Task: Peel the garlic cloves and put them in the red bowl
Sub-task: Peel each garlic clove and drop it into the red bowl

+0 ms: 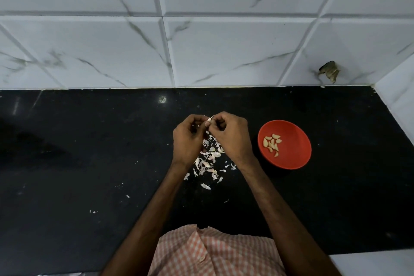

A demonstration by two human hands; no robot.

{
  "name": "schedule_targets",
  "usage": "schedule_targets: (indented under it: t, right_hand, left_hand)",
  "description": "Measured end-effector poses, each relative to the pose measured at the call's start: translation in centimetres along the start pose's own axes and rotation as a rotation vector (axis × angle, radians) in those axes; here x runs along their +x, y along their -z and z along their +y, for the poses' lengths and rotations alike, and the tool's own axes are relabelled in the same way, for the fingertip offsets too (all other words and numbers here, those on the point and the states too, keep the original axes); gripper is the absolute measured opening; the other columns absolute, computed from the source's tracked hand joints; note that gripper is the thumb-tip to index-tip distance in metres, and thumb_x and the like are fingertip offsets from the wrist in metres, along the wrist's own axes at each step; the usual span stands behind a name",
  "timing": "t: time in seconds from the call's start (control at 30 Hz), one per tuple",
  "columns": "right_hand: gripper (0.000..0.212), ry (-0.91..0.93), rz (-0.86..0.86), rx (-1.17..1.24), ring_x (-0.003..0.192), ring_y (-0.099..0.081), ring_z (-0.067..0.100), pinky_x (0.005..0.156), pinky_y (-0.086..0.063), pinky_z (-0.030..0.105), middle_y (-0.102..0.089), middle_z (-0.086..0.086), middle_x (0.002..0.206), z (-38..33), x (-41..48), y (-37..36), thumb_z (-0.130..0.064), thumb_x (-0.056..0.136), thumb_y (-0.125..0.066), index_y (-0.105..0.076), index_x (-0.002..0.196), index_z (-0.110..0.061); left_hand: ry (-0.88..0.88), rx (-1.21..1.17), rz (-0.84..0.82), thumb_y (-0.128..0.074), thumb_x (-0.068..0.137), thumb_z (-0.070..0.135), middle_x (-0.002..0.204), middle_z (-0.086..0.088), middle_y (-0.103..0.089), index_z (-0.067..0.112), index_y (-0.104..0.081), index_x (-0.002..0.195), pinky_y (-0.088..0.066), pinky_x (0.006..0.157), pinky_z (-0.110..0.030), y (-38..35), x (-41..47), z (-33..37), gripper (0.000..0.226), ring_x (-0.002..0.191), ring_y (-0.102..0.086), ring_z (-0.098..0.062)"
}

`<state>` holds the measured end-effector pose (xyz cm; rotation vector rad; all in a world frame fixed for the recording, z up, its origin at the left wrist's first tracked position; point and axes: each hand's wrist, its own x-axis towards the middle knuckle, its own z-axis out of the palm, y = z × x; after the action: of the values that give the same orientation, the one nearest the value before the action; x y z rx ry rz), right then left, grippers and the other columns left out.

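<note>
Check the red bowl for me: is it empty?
No, several peeled cloves lie inside the red bowl, while the left hand and right hand pinch another garlic clove.
</note>
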<state>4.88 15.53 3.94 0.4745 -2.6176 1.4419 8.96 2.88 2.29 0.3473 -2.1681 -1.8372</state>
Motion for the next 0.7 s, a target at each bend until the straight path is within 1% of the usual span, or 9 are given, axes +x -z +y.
schedule_targets:
  t: [0.07, 0.13, 0.2, 0.3, 0.4, 0.5, 0.6, 0.7]
  right_hand:
    - [0.003, 0.001, -0.006, 0.03, 0.07, -0.07, 0.007, 0.067, -0.059, 0.023, -0.073, -0.002, 0.079, 0.03, -0.03, 0.07, -0.008, 0.089, -0.073, -0.074, 0.09, -0.006]
    - [0.004, -0.007, -0.018, 0.076, 0.071, -0.071, 0.006, 0.068, -0.058, 0.019, -0.073, -0.003, 0.08, -0.04, -0.03, 0.19, -0.01, 0.091, -0.072, -0.075, 0.092, -0.006]
    - [0.007, -0.021, -0.047, 0.119, 0.073, -0.071, 0.005, 0.069, -0.058, 0.019, -0.074, -0.003, 0.082, -0.09, 0.0, 0.42, -0.011, 0.093, -0.071, -0.075, 0.095, -0.006]
    - [0.007, -0.032, -0.079, 0.122, 0.074, -0.071, 0.004, 0.071, -0.057, 0.017, -0.074, -0.004, 0.083, -0.07, 0.12, 0.69, -0.01, 0.092, -0.071, -0.077, 0.096, -0.007]
    - [0.008, -0.032, -0.087, 0.105, 0.073, -0.07, 0.002, 0.069, -0.055, 0.014, -0.074, -0.004, 0.081, -0.01, 0.15, 0.7, -0.011, 0.091, -0.073, -0.078, 0.095, -0.007]
    - [0.007, -0.037, -0.098, 0.091, 0.071, -0.07, 0.003, 0.068, -0.056, 0.016, -0.074, -0.004, 0.079, 0.07, 0.15, 0.64, -0.012, 0.091, -0.073, -0.077, 0.094, -0.006]
    - [0.006, -0.036, -0.097, 0.097, 0.07, -0.071, 0.006, 0.068, -0.059, 0.022, -0.074, -0.002, 0.078, 0.15, 0.11, 0.55, -0.009, 0.09, -0.073, -0.076, 0.092, -0.004]
    - [0.005, -0.043, -0.075, 0.093, 0.07, -0.071, 0.009, 0.069, -0.061, 0.028, -0.073, -0.001, 0.077, 0.21, 0.07, 0.36, -0.009, 0.089, -0.074, -0.075, 0.089, -0.004]
  left_hand:
    - [0.028, -0.038, 0.007, -0.067, 0.097, 0.011, 0.084, -0.009, -0.072, 0.008, -0.071, 0.101, -0.055, 0.045, -0.031, 0.02, -0.08, -0.02, 0.007, 0.07, -0.067, -0.037]
    - [0.051, -0.094, 0.001, -0.066, 0.097, 0.01, 0.082, -0.013, -0.071, 0.005, -0.07, 0.1, -0.055, 0.045, -0.031, 0.12, -0.06, 0.07, 0.006, 0.069, -0.068, -0.031]
    - [0.079, -0.158, -0.011, -0.066, 0.097, 0.009, 0.085, -0.017, -0.07, 0.003, -0.067, 0.1, -0.054, 0.044, -0.029, 0.17, -0.1, 0.16, 0.007, 0.073, -0.068, -0.024]
    - [0.091, -0.189, -0.024, -0.067, 0.097, 0.011, 0.087, -0.02, -0.07, 0.0, -0.066, 0.099, -0.053, 0.043, -0.028, 0.29, -0.12, 0.05, 0.01, 0.075, -0.067, -0.025]
    - [0.08, -0.177, -0.029, -0.067, 0.096, 0.012, 0.086, -0.018, -0.07, 0.001, -0.066, 0.097, -0.053, 0.044, -0.028, 0.34, -0.12, -0.09, 0.011, 0.073, -0.067, -0.028]
    - [0.07, -0.165, -0.026, -0.068, 0.096, 0.012, 0.083, -0.014, -0.071, 0.003, -0.066, 0.094, -0.054, 0.043, -0.029, 0.34, -0.15, -0.13, 0.009, 0.071, -0.068, -0.03]
    - [0.064, -0.152, -0.03, -0.068, 0.096, 0.011, 0.08, -0.014, -0.071, 0.006, -0.066, 0.09, -0.055, 0.044, -0.031, 0.37, -0.06, -0.2, 0.008, 0.073, -0.069, -0.036]
    - [0.065, -0.171, -0.047, -0.068, 0.096, 0.011, 0.083, -0.014, -0.072, 0.004, -0.066, 0.092, -0.055, 0.045, -0.031, 0.38, -0.01, -0.3, 0.008, 0.074, -0.071, -0.029]
